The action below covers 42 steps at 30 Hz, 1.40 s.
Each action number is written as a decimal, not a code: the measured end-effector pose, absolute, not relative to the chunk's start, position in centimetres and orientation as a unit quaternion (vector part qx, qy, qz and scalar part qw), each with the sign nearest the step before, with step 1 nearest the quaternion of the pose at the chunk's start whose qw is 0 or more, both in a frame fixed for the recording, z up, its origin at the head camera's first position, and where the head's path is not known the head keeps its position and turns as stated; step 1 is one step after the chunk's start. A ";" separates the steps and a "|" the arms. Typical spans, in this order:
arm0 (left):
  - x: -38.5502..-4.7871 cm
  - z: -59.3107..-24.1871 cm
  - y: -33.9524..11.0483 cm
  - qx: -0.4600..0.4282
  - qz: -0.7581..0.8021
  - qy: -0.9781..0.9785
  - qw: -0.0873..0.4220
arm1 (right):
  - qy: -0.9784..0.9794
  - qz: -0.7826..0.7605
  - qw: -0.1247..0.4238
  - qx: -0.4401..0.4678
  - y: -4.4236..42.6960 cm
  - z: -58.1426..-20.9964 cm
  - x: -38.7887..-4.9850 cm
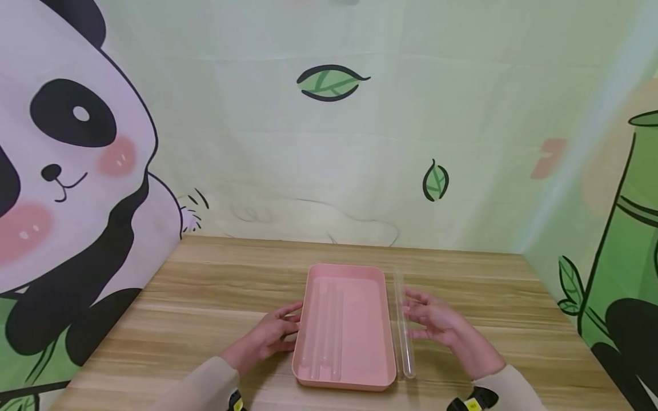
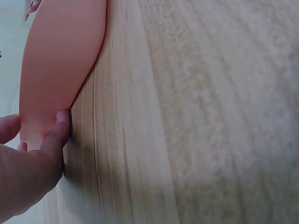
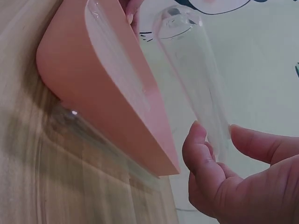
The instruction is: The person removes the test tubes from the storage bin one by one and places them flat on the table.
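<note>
A pink tray [image 1: 365,325] [image 2: 63,56] [image 3: 93,79] lies lengthwise on the table, with several clear tubes [image 1: 324,337] side by side in its left half. My left hand [image 1: 272,334] [image 2: 28,172] touches the tray's outer left wall, fingers relaxed. Just right of the tray, my right hand [image 1: 437,319] [image 3: 247,182] pinches a clear round-ended tube [image 1: 406,348] [image 3: 196,74] between thumb and fingers; the right wrist view shows it raised off the table. Another clear tube [image 3: 103,144] rests on the wood against the tray's right side.
The wood-grain table [image 1: 205,291] [image 2: 210,116] [image 3: 32,154] extends around the tray. Behind it hangs a pale green backdrop [image 1: 247,114] with leaves and a large panda [image 1: 123,217] at the left; green bamboo [image 1: 627,257] is drawn at the right.
</note>
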State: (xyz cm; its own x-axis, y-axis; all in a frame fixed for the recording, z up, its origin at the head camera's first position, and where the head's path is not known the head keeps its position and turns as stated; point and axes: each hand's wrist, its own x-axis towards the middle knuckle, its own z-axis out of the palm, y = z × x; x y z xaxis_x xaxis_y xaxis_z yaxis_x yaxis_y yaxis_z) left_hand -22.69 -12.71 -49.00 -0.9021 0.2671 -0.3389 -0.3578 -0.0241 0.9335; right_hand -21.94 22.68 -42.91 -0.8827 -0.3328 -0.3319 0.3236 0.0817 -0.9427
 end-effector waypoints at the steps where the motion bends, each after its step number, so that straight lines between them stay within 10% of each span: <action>1: -22.7 -49.0 -12.7 -0.034 0.715 0.663 0.219 | 0.695 -0.677 0.242 -0.001 22.7 -43.0 -22.0; 42: -22.7 -48.8 -12.7 -0.058 0.706 0.673 0.213 | 0.723 -0.650 0.222 0.071 23.0 -46.1 -23.6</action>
